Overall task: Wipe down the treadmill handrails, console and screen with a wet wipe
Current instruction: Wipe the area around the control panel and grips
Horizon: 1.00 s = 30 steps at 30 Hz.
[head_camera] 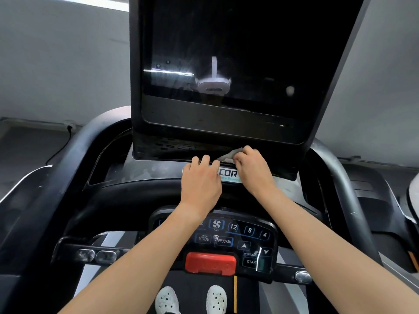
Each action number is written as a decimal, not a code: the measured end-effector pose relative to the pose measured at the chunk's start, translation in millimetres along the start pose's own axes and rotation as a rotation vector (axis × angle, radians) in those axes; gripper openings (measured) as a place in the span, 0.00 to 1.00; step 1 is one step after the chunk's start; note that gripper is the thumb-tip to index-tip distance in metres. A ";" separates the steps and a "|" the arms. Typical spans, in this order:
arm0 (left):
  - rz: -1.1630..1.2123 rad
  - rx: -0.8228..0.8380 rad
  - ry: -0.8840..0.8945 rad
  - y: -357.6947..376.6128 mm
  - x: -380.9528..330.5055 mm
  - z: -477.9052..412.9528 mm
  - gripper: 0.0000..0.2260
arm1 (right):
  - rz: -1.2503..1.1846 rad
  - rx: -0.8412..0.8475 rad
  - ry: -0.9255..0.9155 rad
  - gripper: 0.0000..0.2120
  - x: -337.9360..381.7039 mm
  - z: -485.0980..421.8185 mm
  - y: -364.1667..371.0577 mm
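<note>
- Just below the screen [226, 53], the right hand [251, 168] pinches a crumpled wet wipe [227, 155] against the dark underside of the display housing.
- Also under the screen's lower edge, the left hand [201, 180] rests fingers-down on the console ledge [158, 169], holding nothing. The two hands sit close together but apart.
- Further below the screen lies the button panel [249, 236], with a red stop key [210, 261] at its near edge.
- A left handrail [68, 155] and a right handrail [335, 177] curve down on either side of the screen.
- Well below the screen, two white shoes [167, 300] stand on the belt [195, 298].
</note>
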<state>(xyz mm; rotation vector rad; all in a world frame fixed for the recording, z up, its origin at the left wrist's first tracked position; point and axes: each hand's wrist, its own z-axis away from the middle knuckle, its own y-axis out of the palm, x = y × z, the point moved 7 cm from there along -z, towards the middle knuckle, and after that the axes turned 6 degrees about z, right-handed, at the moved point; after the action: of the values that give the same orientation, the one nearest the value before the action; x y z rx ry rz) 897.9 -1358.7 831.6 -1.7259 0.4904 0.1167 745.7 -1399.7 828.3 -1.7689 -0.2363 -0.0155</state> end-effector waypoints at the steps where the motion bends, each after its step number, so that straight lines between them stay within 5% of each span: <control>1: 0.002 0.000 -0.001 0.1 0.0 0.1 0.09 | 0.036 0.001 -0.019 0.08 1.9 -1.4 0.7; 20: 0.009 0.008 -0.010 1.2 0.8 0.8 0.08 | 0.077 0.149 -0.087 0.09 -6.5 2.0 3.5; 25: 0.047 0.016 -0.060 1.4 -1.0 -1.6 0.09 | -0.258 -0.050 0.226 0.08 -33.3 17.1 -21.9; 30: 0.160 0.063 0.015 13.1 -15.5 -9.2 0.19 | -0.251 -0.107 0.156 0.08 -20.3 13.7 -26.7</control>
<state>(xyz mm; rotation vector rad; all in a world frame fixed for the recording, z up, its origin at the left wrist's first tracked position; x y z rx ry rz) 877.1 -1365.3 827.0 -1.6258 0.6373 0.2007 719.7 -1384.3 848.3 -1.8239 -0.3481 -0.3514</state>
